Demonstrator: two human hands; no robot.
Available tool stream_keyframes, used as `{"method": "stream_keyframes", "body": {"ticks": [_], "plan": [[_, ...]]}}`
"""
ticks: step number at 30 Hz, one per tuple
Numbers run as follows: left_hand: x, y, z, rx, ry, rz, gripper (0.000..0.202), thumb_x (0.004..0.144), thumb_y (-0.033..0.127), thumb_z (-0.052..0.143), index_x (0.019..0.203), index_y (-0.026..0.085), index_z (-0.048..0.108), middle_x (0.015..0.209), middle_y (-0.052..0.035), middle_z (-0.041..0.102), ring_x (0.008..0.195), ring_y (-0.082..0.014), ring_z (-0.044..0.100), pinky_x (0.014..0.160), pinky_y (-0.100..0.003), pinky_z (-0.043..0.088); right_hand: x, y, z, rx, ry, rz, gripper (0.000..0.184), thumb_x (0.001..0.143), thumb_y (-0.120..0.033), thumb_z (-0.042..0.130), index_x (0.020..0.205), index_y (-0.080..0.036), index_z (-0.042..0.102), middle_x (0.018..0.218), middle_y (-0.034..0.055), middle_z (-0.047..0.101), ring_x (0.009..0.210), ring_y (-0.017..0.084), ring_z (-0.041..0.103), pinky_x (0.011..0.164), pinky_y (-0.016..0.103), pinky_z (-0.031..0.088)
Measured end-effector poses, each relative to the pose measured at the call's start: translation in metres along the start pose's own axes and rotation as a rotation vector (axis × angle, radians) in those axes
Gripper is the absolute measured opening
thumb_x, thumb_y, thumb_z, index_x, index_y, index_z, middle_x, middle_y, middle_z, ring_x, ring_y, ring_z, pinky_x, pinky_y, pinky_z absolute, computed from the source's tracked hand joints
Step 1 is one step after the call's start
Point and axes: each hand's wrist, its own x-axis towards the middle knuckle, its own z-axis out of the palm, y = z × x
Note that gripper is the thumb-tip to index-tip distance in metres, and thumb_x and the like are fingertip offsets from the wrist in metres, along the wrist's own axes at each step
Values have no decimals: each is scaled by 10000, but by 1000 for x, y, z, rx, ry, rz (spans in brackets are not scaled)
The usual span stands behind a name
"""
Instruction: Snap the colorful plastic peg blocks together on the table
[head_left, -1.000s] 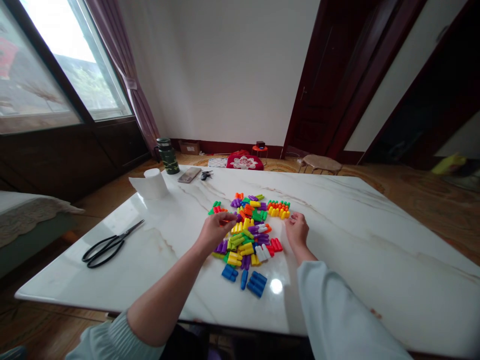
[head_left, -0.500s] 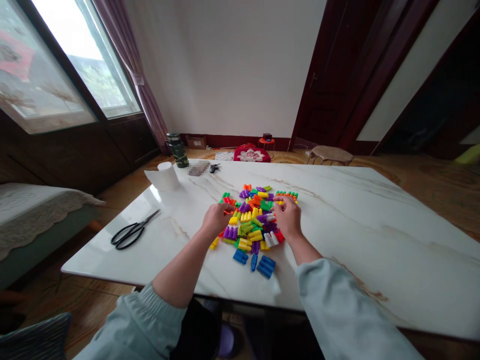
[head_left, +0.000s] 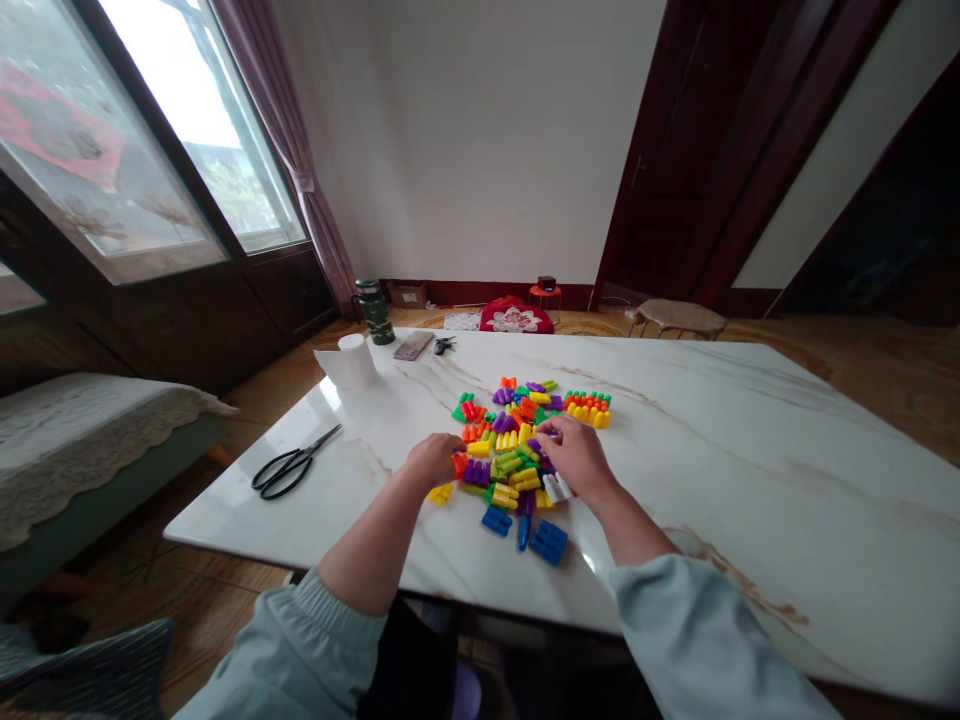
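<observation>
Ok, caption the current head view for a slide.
Left hand and right hand at bright blocks on a table, scissors to the left.

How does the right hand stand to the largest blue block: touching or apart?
Apart: the head view shows white tabletop between the right hand and the largest blue block.

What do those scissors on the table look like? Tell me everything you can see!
The scissors have two big, black loop handles and slim, dark blades that look like metal and seem closed or nearly so. They lie flat on the white, marbled table, left of the colourful blocks, with their tips pointing away and rightward. Only the table touches them.
</observation>
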Motion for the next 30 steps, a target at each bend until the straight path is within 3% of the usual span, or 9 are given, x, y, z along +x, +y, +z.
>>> {"method": "stream_keyframes", "body": {"ticks": [4,10,17,21,26,30], "plan": [[3,2,7,50,-23,14,568,598,210,774,1159,255,695,1124,-62,709,1067,-269,646,862,-289,507,-2,-2,1,-31,-23,-8,107,801,-145,608,795,-192,703,864,31,706,756,147,628,721,239,464],[10,5,15,52,35,23,506,671,347,753,1157,226,687,1105,-97,683,1036,-278,650,853,-319,513,-2,-3,0,-27,-48,-5,92,811,-148,624,800,-185,707,891,40,704,780,148,637,732,232,468],[14,10,16,3,65,128,508,720,244,708,1224,258,647,1191,-56,661,1116,-219,615,949,-269,466,-3,-5,0,-38,-64,17,98,831,-168,612,834,-194,706,932,33,702,775,139,650,699,218,469],[16,17,20,-15,61,146,564,709,237,712,1261,261,601,1167,-46,682,1104,-221,623,918,-276,479,-2,-7,-9,-137,-80,65,101,839,-200,605,842,-209,706,926,23,720,821,146,659,727,221,459],[21,25,28,-14,83,98,655,678,341,759,1283,240,530,1227,-76,657,1124,-261,617,874,-315,495,-5,-14,-33,-441,-301,260,129,822,-315,615,795,-230,709,896,46,732,881,208,675,681,265,446],[24,28,32,0,97,61,585,707,282,705,1260,243,517,1229,-86,655,1097,-271,632,826,-328,504,-11,-15,-37,-540,-510,299,244,694,-379,743,881,-227,702,985,76,717,934,249,676,706,297,470]]}}
